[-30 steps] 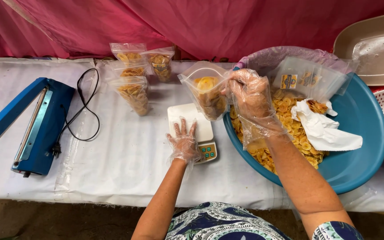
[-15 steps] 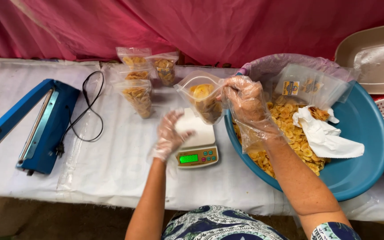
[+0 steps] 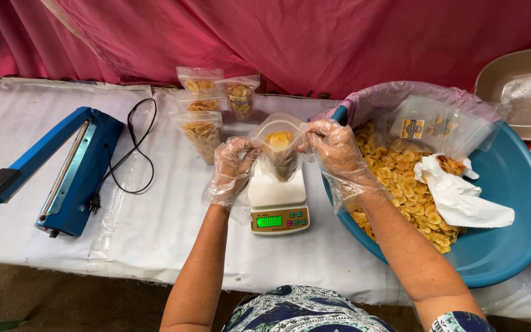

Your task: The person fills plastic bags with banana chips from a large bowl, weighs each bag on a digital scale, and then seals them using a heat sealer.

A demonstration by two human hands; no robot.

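There were two hands at work, the left hand (image 3: 232,169) and the right hand (image 3: 334,150), both in thin clear gloves. Between them stood one clear bag of chips (image 3: 279,147), upright on the one small white scale (image 3: 278,203), whose green display was lit. Behind it, toward the pink cloth (image 3: 314,37), I counted four filled packets (image 3: 207,110) standing in a close cluster. One blue sealer (image 3: 62,169) lay well off to the left with its black cord (image 3: 131,147) looped beside it. One big blue basin (image 3: 505,227) sat to the right, holding loose yellow chips (image 3: 407,190), a crumpled white paper (image 3: 462,197) and a stack of empty bags (image 3: 440,126). All of it rested on the white-covered tabletop (image 3: 155,227).

The bag's open mouth was held from both sides: the left hand's fingers (image 3: 248,149) were pinched on its left edge, the right hand's fingers (image 3: 314,136) clamped on its right edge, so the bag sat squarely in the gap between the two hands, above the scale's plate.

Half a second before, the left hand had been lower, resting over the scale's plate, and only the right hand held the bag up beside the basin. Since then the left hand had risen to the bag's rim, and the bag had come down over the scale. The right hand had stayed on it throughout.
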